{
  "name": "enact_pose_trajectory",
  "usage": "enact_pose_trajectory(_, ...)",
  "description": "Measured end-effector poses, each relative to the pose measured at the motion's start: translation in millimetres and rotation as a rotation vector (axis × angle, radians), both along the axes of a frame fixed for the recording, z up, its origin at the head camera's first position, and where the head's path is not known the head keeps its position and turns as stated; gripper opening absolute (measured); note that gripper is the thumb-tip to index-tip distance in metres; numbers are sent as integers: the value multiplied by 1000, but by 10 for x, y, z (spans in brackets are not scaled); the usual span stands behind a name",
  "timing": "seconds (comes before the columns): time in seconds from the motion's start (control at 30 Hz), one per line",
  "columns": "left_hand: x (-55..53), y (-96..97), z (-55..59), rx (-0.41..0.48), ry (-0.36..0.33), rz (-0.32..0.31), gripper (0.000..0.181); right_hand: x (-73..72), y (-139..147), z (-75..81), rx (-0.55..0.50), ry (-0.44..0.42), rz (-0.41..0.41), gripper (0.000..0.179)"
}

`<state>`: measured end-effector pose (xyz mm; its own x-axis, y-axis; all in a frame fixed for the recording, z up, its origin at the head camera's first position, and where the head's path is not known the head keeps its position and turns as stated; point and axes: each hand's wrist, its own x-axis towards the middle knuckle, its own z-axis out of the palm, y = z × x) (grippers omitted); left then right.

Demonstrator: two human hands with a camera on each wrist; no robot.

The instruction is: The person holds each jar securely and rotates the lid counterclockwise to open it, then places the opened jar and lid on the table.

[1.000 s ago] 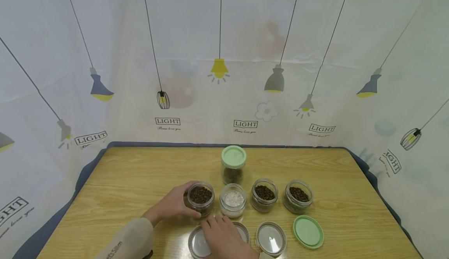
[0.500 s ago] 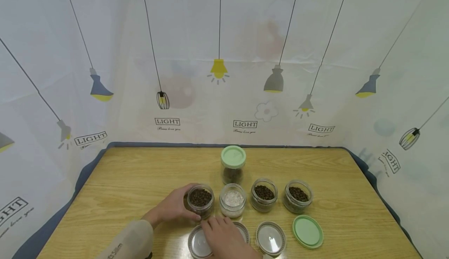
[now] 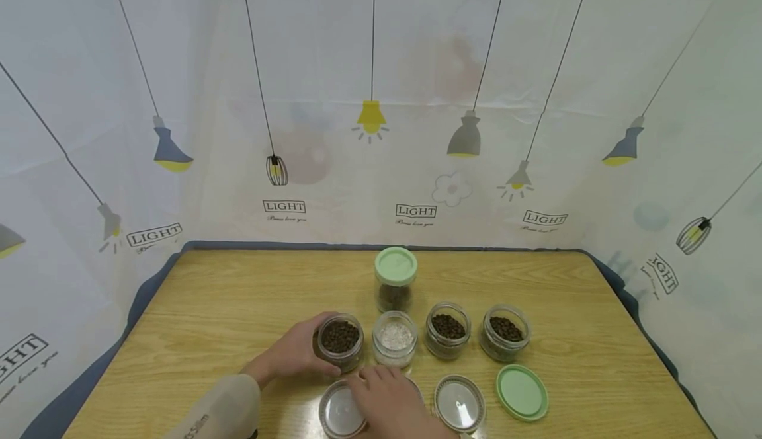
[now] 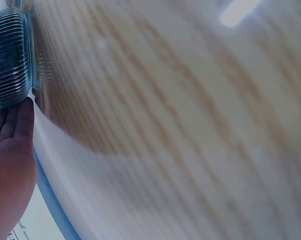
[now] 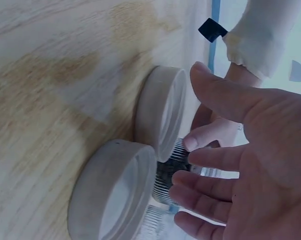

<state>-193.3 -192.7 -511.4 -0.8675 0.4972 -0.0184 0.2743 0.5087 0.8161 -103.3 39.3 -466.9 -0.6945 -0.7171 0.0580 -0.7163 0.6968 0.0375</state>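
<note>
My left hand [image 3: 294,350] curls round a clear jar [image 3: 345,361] of dark brown bean-like grains, leftmost in a row of uncovered jars. In the left wrist view, the ribbed side of this jar [image 4: 11,57] sits between my thumb and fingers. My right hand [image 3: 393,402] is over two clear-topped lids in front of the row, fingers loosely bent and gripping nothing. The left lid [image 3: 340,412] shows mostly; the other is largely hidden beneath the hand. Thick pale rims of a farther lid [image 5: 150,110] and a nearer lid [image 5: 95,190] appear in the right wrist view.
Beside the held jar stand a jar of white grains [image 3: 394,359] and two jars of dark grains, [image 3: 446,348] one further right [image 3: 503,351]. Behind them is a taller jar with a green lid [image 3: 395,266]. Another clear lid [image 3: 460,404] and a loose green lid [image 3: 522,393] lie in front.
My right hand has shifted slightly right, uncovering more of the left lid. The jar in my left hand sits a little nearer to me than a second ago.
</note>
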Motion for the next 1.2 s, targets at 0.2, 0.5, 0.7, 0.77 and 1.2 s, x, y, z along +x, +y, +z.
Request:
enact_pose_trajectory(0.2,7,-11,-9,7,-4,-4,92,25,42,70,5,-24,-28,84)
enact_pose_trajectory(0.5,33,-58,96,-22,-3,-13,108,27,98,196,-35,-88,-37,80)
enact_pose_trajectory(0.7,-14,-172,289,-47,-10,-48,99,-42,218,340,-13,-195,-53,78)
enact_pose_trajectory(0.77,-38,-201,384,-53,-26,-56,92,-63,285,428,-15,-235,-76,76)
enact_pose_trajectory(1.2,-234,-34,822,-102,-44,-66,76,-360,782,784,-121,-212,-145,75)
